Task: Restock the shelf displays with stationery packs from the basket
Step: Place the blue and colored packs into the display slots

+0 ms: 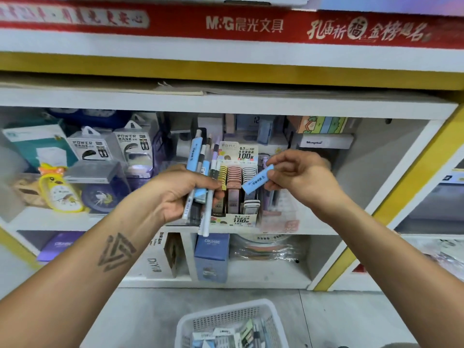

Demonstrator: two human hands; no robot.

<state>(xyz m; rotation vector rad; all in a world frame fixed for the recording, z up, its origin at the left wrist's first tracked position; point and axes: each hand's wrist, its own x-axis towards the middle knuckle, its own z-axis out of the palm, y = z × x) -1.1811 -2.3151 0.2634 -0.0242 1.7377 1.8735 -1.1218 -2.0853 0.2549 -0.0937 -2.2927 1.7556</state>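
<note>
Left hand (pixel 185 192) is clamped round a bundle of pens (pixel 200 182), mixed blue, white and lilac barrels standing upright and fanned at the top. Right hand (pixel 298 172) pinches a single flat blue pack (pixel 257 179) by its upper end between thumb and fingertips; the pack hangs tilted, lower end toward 8 o'clock. The two hands are near each other but apart, both in front of the middle shelf (pixel 313 229).

Directly behind them stands a display box (pixel 234 197) of lead refills, rows in yellow, pink and grey. The basket (pixel 226 322), white mesh, sits on the floor at 6 o'clock, with more packs inside.

Judgement: the step in hand is seating the blue pack in its display. It should go in end-first, label outward, alongside matching stock, not dropped on the refill rows. The left-hand bundle looks loosely gathered; a firmer hold would prevent slippage while the right hand reaches.

The blue pack is slim, rectangular, pale blue with dark print; wording illegible.
</note>
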